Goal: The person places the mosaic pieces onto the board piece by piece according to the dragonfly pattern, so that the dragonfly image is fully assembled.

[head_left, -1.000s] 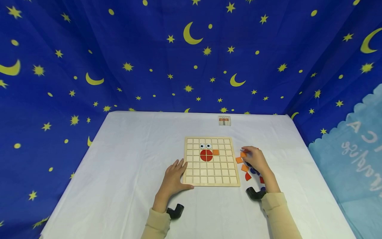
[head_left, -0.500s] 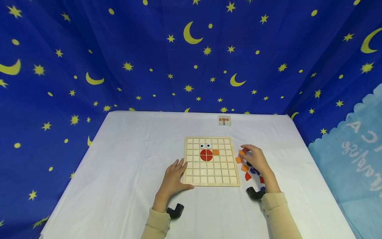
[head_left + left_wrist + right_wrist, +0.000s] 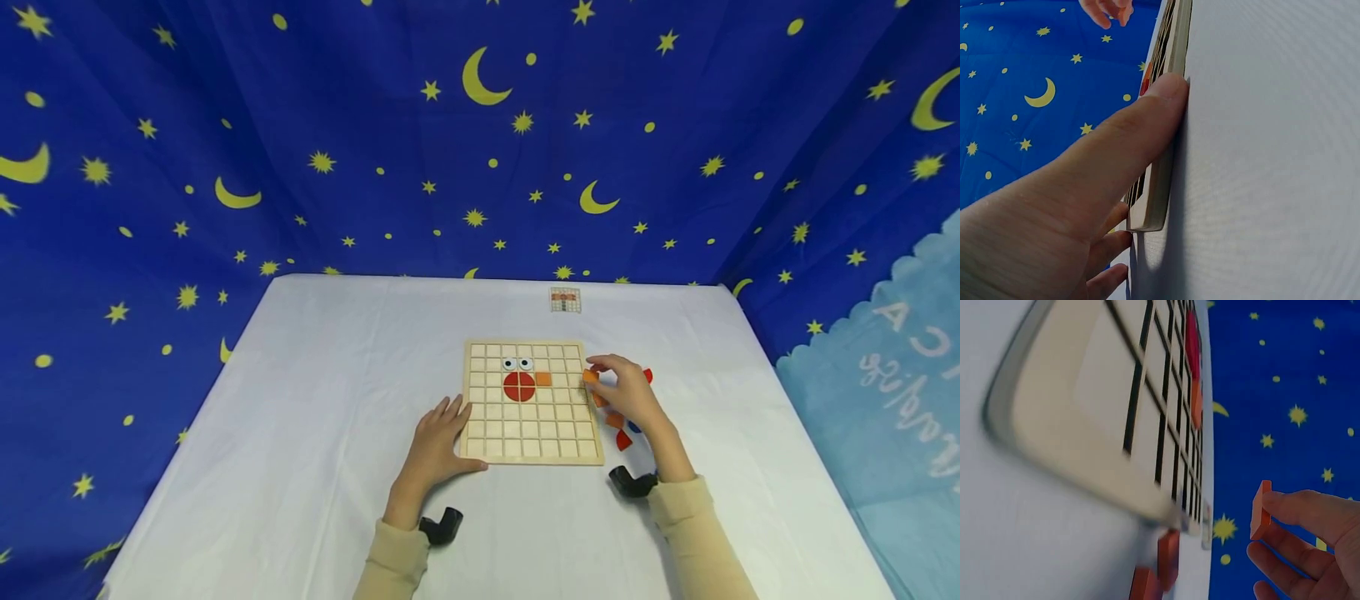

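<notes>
Tile [image 3: 1261, 514] pinched in right hand [image 3: 632, 395].
Only head view shows eyes [image 3: 510, 364]; there, tile sits at hand's ten o'clock.

Left hand [image 3: 435, 442] and right hand [image 3: 628, 393] bare. Left sleeve [image 3: 393, 560], right sleeve [image 3: 697, 533]: plain beige. Black L-shaped piece [image 3: 442, 527] at left wrist, matching black piece [image 3: 632, 482] at right.

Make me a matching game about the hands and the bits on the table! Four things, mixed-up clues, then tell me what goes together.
Things:
1. Left hand
2. Right hand
3. Eye pieces
4. Picture card

Clues:
A. On the table, beyond the far edge of the wooden board
B. Pinching an orange piece
C. At the board's near left corner
D. On the board, just beyond the red circle

Right pairs: 1-C, 2-B, 3-D, 4-A
</notes>
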`<move>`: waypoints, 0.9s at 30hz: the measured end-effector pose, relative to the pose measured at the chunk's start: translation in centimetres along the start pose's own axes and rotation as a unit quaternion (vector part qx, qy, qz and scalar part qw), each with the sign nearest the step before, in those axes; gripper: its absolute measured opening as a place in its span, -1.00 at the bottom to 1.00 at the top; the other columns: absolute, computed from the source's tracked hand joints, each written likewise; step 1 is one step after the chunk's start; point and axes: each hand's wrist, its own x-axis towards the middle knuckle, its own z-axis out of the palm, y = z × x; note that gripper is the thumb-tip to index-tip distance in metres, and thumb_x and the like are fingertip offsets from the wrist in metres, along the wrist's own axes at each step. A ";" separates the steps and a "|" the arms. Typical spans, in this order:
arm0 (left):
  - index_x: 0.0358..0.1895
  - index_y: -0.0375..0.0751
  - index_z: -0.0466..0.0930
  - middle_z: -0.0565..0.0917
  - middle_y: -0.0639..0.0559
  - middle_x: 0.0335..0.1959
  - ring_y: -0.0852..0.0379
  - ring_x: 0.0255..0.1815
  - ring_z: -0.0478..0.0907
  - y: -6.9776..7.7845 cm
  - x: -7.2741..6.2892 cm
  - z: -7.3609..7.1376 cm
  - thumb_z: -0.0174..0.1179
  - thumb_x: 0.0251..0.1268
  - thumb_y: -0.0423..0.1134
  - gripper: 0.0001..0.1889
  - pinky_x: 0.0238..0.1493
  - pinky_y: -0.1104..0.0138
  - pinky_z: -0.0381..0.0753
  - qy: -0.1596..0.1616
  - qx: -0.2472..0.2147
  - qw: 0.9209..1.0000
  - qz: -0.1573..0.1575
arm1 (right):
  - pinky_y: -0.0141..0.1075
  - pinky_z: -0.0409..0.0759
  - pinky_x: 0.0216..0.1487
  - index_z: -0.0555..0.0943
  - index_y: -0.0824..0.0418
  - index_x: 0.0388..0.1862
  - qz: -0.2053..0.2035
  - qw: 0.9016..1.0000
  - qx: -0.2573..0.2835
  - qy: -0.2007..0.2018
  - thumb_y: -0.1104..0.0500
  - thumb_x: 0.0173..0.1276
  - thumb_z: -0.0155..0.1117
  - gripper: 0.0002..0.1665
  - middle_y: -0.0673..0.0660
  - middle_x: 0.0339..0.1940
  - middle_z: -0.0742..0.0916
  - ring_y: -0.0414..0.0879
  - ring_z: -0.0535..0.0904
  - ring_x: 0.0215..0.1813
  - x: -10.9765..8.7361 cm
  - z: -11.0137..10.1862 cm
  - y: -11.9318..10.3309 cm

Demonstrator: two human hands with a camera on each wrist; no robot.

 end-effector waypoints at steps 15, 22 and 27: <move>0.40 -0.28 0.25 0.22 -0.21 0.47 -0.23 0.52 0.05 -0.1 0.0 0.1 0.51 -0.25 0.10 0.06 0.45 -0.10 0.07 0.001 -0.002 1.000 -0.002 | 0.04 0.58 0.08 0.58 0.37 0.07 -0.070 0.997 0.009 -0.025 0.31 0.18 0.36 -0.55 0.27 -0.04 0.70 0.14 0.63 0.00 0.7 3.7 -1.9; 0.41 -0.27 0.24 0.21 -0.20 0.48 -0.23 0.53 0.04 0.0 0.0 0.0 0.50 -0.24 0.11 0.06 0.46 -0.10 0.06 -0.001 -0.003 1.000 0.000 | -0.01 0.61 0.04 0.59 0.34 0.07 -0.070 0.996 0.022 -0.041 0.30 0.19 0.35 -0.56 0.22 -0.08 0.71 0.10 0.65 -0.03 0.9 4.8 -2.2; 0.41 -0.26 0.24 0.21 -0.20 0.48 -0.22 0.53 0.04 -0.1 0.1 0.1 0.50 -0.24 0.11 0.06 0.46 -0.09 0.06 0.001 -0.003 1.000 -0.003 | -0.04 0.61 0.05 0.59 0.32 0.08 -0.063 0.996 0.027 -0.056 0.29 0.20 0.35 -0.57 0.20 -0.09 0.71 0.07 0.64 -0.02 0.9 5.2 -2.3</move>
